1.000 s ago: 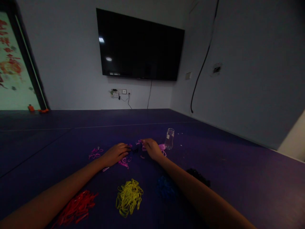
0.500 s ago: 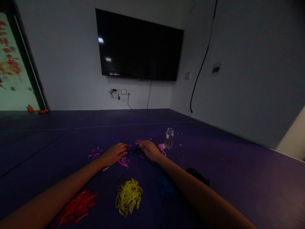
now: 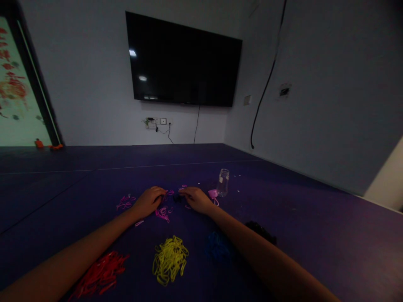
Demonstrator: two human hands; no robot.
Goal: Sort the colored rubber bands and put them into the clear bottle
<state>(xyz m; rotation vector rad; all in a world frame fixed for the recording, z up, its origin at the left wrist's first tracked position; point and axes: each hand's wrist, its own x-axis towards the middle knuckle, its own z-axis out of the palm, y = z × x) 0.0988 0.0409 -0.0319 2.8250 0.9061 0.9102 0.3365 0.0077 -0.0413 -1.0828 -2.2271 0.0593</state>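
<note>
My left hand (image 3: pixel 150 203) rests on the purple surface with its fingers curled together. Its fingertips touch or lie right beside pink rubber bands (image 3: pixel 170 192); what they pinch is too small to make out. Facing it, my right hand (image 3: pixel 197 199) has its fingers drawn together at a small clump of black rubber bands (image 3: pixel 176 199). Whether a band is between those fingers I cannot tell. More pink bands (image 3: pixel 163 213) lie loose just below the left fingertips, and another scatter (image 3: pixel 125 203) is left of that hand.
Nearer me lie piles of red (image 3: pixel 102 272), yellow (image 3: pixel 170 260) and blue (image 3: pixel 217 246) rubber bands. A black pile (image 3: pixel 260 232) is beyond my right forearm. Past my right hand stands a clear open bottle (image 3: pixel 223 183) beside a pink cap (image 3: pixel 213 193) with a loop.
My left hand has drawn back slightly to the left and its fingers have curled in. The right fingertips have lowered toward the black bands, and a pink band behind them now shows.
</note>
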